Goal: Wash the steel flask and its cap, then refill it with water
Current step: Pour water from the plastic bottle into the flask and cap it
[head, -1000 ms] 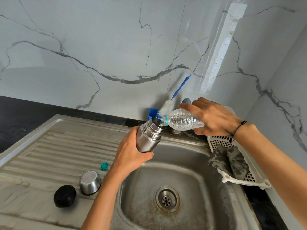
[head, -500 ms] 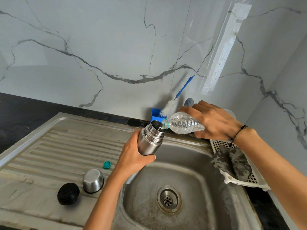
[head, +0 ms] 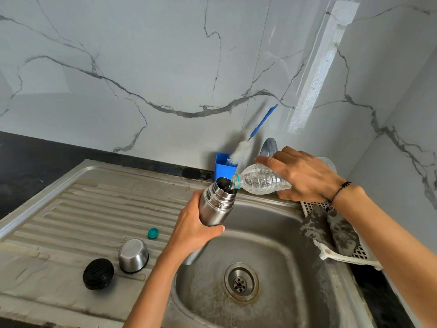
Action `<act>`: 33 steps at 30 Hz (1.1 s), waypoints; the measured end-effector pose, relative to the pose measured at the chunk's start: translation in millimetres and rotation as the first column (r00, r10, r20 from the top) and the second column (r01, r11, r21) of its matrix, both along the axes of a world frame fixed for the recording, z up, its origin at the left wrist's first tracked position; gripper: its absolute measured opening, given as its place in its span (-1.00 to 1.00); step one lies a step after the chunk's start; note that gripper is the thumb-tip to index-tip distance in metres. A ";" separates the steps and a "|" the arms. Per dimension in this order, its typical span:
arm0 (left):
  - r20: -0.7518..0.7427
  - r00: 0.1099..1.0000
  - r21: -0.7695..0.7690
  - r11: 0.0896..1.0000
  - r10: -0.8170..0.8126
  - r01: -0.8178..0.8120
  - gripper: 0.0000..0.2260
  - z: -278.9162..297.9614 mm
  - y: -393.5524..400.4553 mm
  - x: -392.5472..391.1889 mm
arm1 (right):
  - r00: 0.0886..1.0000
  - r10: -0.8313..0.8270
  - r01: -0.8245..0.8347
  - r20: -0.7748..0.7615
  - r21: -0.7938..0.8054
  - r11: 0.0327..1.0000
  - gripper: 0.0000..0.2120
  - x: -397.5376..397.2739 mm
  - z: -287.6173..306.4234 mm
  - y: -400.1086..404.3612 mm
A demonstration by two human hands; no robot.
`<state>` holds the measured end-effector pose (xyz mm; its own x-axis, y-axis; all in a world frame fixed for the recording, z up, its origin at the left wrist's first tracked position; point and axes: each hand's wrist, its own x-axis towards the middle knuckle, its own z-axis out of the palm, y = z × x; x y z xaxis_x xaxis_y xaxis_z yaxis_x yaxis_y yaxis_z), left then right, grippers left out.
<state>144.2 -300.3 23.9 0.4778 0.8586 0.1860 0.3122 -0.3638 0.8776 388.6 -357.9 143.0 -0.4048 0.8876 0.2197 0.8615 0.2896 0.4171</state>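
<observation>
**Flask refill over sink**

Steel flask (head: 216, 204) held above the sink basin (head: 279, 233), over its back-left corner, mouth open and tilted toward the right. Gripped round the lower body by the left hand (head: 194, 229), fingers and thumb wrapped tight on the steel. Clear plastic bottle (head: 260, 182) lying near horizontal above the basin's back rim, teal-ringed neck touching the flask mouth. Clamped from above by the right hand (head: 305, 177), fingers curled over the bottle body.

Left of the basin, on the ribbed drainboard (head: 71, 209): steel cup cap (head: 133, 255) upside down, black stopper (head: 98, 273) just beside it on the far side from the basin, small teal bottle cap (head: 152, 233) between steel cap and basin edge. Behind the basin: blue holder (head: 223, 168) with bottle brush (head: 246, 147) leaning on the marble wall. Right of the basin: white plastic tray (head: 343, 255) with dark stained cloths (head: 331, 228).
</observation>
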 end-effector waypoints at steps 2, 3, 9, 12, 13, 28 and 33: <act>-0.001 1.000 -0.005 1.000 0.003 -0.003 -0.42 -2.9 -0.4 1.2 | 1.000 0.000 0.000 0.010 0.001 1.000 -0.16 0.1 -1.4 -0.8; -0.002 1.000 -0.007 1.000 0.006 -0.006 -0.42 -4.6 -0.5 1.8 | 1.000 0.000 -0.001 0.013 0.004 1.000 -0.15 0.1 -2.2 -1.0; -0.003 1.000 -0.019 1.000 0.019 -0.019 -0.41 -17.1 1.3 4.5 | 1.000 0.010 -0.011 0.026 0.026 1.000 -0.12 -0.5 -6.2 -1.0; -0.004 1.000 -0.023 0.999 0.023 -0.023 -0.41 -21.9 1.7 5.4 | 0.999 0.013 -0.015 0.034 0.033 0.999 -0.10 -0.5 -8.1 -1.8; -0.004 1.000 -0.025 0.999 0.021 -0.021 -0.40 -23.3 1.6 5.4 | 0.999 0.015 -0.016 0.036 0.034 0.999 -0.10 -0.4 -8.7 -2.1; 0.011 1.000 -0.046 0.999 0.028 -0.027 -0.40 -30.8 2.1 2.2 | 0.998 0.039 -0.043 0.052 0.071 0.997 -0.08 -3.9 -12.2 0.4; 0.020 1.000 -0.075 0.997 0.018 -0.016 -0.40 -32.5 0.5 2.5 | 0.996 0.050 -0.056 0.068 0.098 0.994 -0.08 -5.8 -12.4 0.7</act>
